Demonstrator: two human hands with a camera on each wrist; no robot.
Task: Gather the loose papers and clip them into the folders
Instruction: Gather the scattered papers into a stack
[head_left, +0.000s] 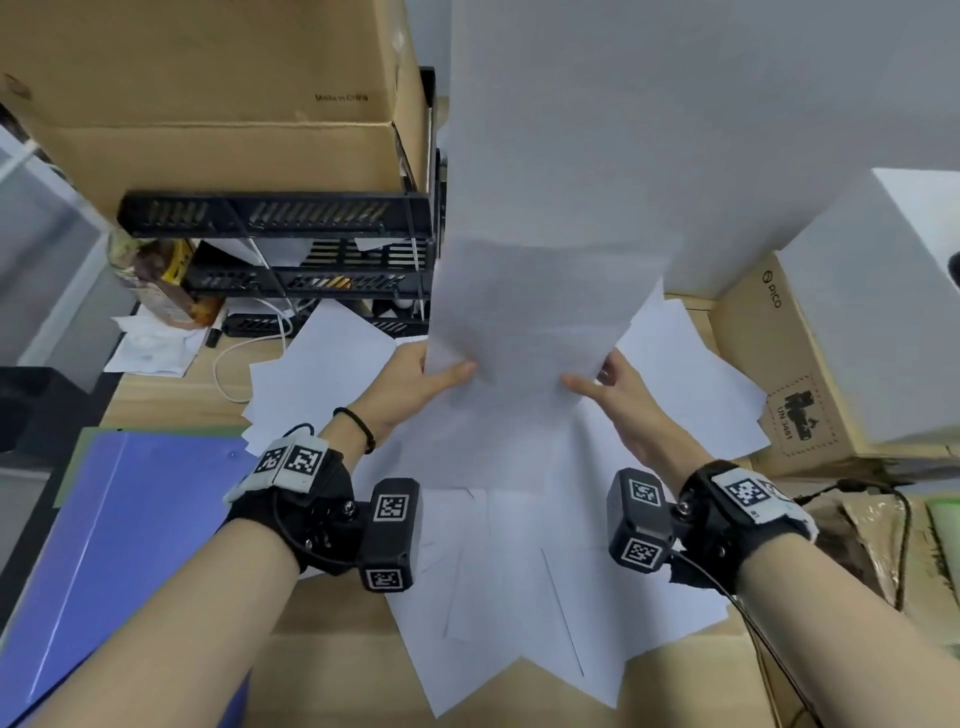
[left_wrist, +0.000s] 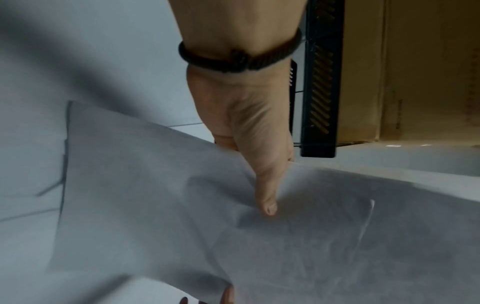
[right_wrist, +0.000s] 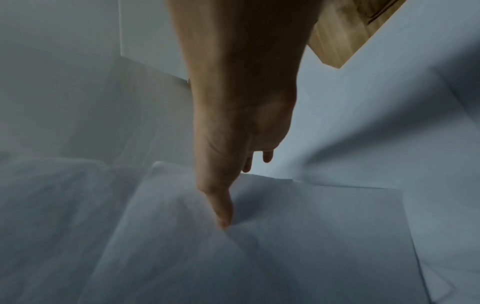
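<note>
Both hands, left (head_left: 410, 382) and right (head_left: 626, 392), pinch a raised sheaf (head_left: 545, 249) over a paper-strewn wooden desk (head_left: 322, 670); boxes (head_left: 208, 78) crowd behind.

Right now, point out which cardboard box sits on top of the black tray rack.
The big brown box at far left, printed "Made in China", rests on the black tray rack. The Pico box sits on the desk at right.

The left hand (head_left: 415, 382) and right hand (head_left: 621, 395) pinch the lower edge of a raised stack of papers (head_left: 530, 291), thumbs on top. Below the hands more loose sheets (head_left: 519, 597) lie fanned on the table (head_left: 332, 675); a blue folder (head_left: 119, 519) lies left of the left hand.
</note>
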